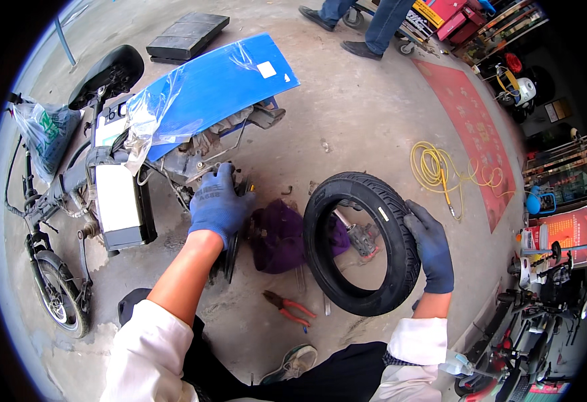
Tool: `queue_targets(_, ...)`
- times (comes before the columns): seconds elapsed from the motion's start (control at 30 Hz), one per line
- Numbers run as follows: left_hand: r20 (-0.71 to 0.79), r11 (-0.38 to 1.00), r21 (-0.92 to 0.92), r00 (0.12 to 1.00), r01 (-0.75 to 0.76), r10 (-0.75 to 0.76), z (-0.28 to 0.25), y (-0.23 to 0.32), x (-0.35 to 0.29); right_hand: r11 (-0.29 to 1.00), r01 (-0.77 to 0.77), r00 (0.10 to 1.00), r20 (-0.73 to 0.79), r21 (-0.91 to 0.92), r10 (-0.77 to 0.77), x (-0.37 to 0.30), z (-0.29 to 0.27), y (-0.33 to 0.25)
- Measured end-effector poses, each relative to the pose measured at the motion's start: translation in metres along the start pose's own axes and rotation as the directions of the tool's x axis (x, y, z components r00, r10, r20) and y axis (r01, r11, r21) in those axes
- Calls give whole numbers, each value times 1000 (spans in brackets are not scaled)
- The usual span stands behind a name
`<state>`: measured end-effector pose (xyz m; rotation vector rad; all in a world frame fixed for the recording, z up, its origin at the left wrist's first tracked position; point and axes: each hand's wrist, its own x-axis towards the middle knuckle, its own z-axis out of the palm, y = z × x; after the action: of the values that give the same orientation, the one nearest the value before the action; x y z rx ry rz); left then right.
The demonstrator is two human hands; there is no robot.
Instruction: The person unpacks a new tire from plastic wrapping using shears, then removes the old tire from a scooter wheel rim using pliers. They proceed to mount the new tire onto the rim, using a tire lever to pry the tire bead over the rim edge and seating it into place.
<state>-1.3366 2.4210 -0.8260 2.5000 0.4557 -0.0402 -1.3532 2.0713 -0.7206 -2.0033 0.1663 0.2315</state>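
A black tyre [408, 258] stands tilted over the floor at my right, with no rim inside it. My right hand [434, 246], in a blue-grey glove, grips its right side, fingers over the tread. My left hand [221, 206], in a blue glove, is bent over a dark wheel [232, 258] at the rear of an electric bike, seen almost edge-on and partly hidden by my hand and forearm. Between the two hands lies a purple cloth [273, 238]. Through and behind the tyre shows a metal tool [361, 240]. Red-handled pliers [289, 308] lie nearer me.
Clear plastic and a blue panel [219, 94] cover the bike. A black case [187, 37] lies beyond it. At right are a coiled yellow hose [434, 167] and a red floor mat [464, 127]. Another person's legs [382, 30] stand at the far side beside a wheeled cart.
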Motion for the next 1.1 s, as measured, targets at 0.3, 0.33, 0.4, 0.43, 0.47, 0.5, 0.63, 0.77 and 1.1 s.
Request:
queue_targets(0.3, 52, 1000, -1, 999, -12, 12, -6, -1, 2, 956, 202, 977, 105, -211, -184, -8, -12, 10)
queue_targets(0.33, 38, 1000, -12, 999, -18, 18, -5, 1, 0, 970, 171, 979, 143, -174, -147, -10, -17, 10)
queue_targets(0.4, 30, 999, -26, 999, -25, 26, -6, 4, -3, 990, 101, 973, 220, -102, -77, -17, -28, 9)
queue_targets(0.43, 32, 999, -26, 999, -29, 30, -10, 6, -3, 987, 91, 975, 216, -136, -60, -16, -33, 14)
queue_targets(0.47, 34, 999, -25, 999, -33, 34, -12, 6, -3, 984, 103, 969, 238, -142, -67, -18, -36, 19)
queue_targets(0.5, 28, 998, -38, 999, -43, 44, -8, 3, -1, 982, 115, 963, 259, -149, -73, -18, -38, 22)
queue_targets(0.63, 32, 998, -15, 997, -63, 63, -10, 3, -1, 965, 126, 960, 274, -232, -59, -16, -29, 13)
queue_targets(0.77, 50, 997, -6, 996, -77, 77, -10, 0, -1, 965, 127, 962, 267, -230, -63, -15, -27, 16)
queue_targets(1.1, 64, 999, 0, 997, -46, 46, -13, 0, -1, 851, 265, 945, 296, -454, -136, -39, 3, -11)
